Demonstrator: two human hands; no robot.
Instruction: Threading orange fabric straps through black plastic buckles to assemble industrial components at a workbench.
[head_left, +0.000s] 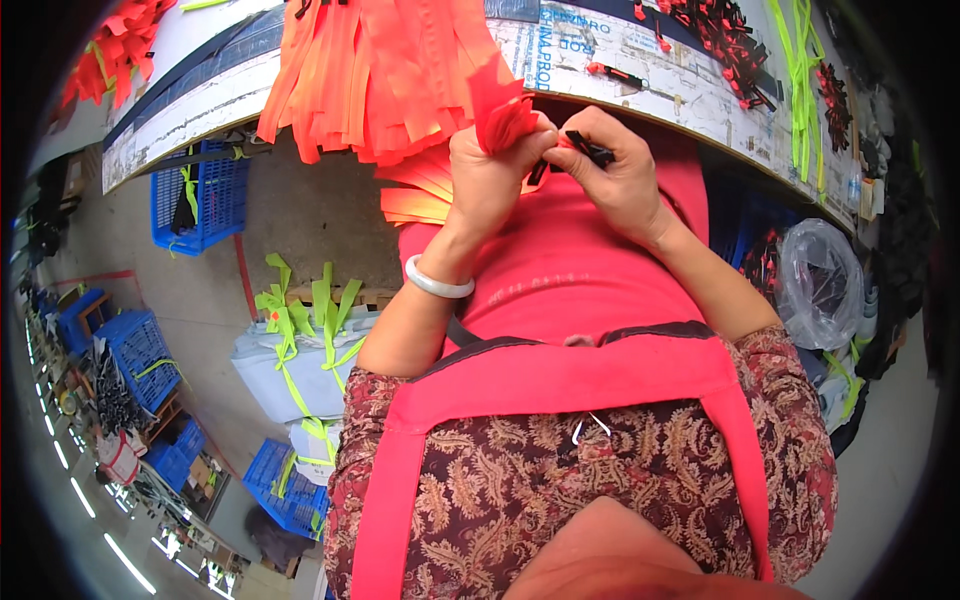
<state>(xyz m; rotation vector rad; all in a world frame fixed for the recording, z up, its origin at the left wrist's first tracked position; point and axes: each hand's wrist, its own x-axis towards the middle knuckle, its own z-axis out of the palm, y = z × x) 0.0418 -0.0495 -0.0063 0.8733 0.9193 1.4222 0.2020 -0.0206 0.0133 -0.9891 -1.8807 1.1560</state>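
Here, left hand (pixel 487 172) pinches an orange strip (pixel 500 105) above it; right hand (pixel 618 172) pinches a black slider (pixel 590 150).

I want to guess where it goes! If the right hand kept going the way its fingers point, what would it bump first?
Probably the left hand, which pinches a red-orange fabric strip; the right hand, holding a small black clip, points that way, though depth is unclear.

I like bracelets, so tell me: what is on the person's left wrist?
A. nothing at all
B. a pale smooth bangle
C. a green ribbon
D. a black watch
B: a pale smooth bangle circles the wrist just below the left hand, which pinches an orange-red strip near the right hand.
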